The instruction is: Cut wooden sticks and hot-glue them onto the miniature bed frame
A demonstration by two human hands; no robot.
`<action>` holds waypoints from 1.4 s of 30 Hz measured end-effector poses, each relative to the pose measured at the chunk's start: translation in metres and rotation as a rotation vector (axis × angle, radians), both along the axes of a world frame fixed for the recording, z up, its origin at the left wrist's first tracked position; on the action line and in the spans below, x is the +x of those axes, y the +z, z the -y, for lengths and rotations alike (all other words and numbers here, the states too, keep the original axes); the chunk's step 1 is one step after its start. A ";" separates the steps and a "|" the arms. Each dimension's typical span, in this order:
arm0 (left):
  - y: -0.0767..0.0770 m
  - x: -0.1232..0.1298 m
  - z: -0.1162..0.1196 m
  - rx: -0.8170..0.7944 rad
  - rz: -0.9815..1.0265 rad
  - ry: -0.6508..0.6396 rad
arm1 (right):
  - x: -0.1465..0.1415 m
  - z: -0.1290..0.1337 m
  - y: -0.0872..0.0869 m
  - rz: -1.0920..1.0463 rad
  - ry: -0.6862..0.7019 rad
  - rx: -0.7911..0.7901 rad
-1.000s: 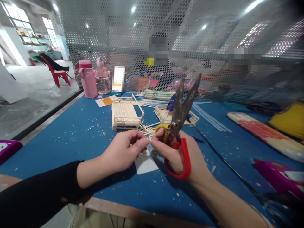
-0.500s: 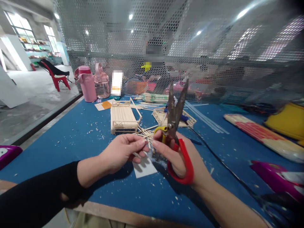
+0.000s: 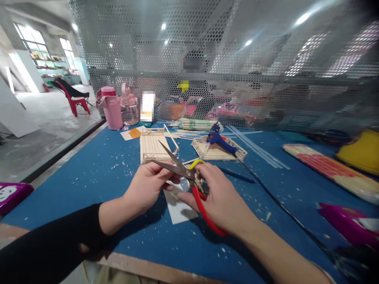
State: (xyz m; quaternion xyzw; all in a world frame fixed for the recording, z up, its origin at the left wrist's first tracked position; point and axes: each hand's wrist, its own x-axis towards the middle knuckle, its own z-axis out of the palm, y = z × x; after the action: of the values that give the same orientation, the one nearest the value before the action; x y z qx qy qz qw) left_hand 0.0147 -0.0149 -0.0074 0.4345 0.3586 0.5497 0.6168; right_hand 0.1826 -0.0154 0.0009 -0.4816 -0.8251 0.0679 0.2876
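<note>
My right hand (image 3: 222, 193) grips a pair of scissors (image 3: 177, 169) with red and yellow handles. Their dark blades are parted and point left, over the fingertips of my left hand (image 3: 148, 183). Thumb and fingers of that left hand are pinched together; whatever they hold is hidden or too small to make out. Behind it stands a small bed-like frame (image 3: 154, 146) of pale wooden sticks. A blue glue gun (image 3: 220, 142) rests on a second stick frame (image 3: 204, 152). Under my hands lie a white paper (image 3: 177, 211) and loose stick pieces, partly covered.
A black cord (image 3: 266, 193) crosses the table's right side. Clear glue sticks (image 3: 257, 148), a bundle of sticks (image 3: 195, 124) and a long pack (image 3: 325, 169) lie farther back. Pink bottles (image 3: 112, 108) stand at the back left. Behind the perforated metal screen (image 3: 142, 51) sits another person.
The scissors have swung from pointing upward to pointing left across my left fingertips. My right hand has turned with them, its thumb now lower. The left hand stays pinched.
</note>
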 end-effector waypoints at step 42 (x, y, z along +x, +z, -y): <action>0.001 -0.001 0.002 0.156 -0.066 -0.048 | 0.005 -0.010 -0.003 0.013 0.074 -0.117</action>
State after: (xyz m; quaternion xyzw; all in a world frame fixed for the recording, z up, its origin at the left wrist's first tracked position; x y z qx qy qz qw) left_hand 0.0139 -0.0165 -0.0061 0.5076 0.3244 0.5465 0.5818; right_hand 0.1881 -0.0056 -0.0021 -0.4672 -0.8389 0.1234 0.2507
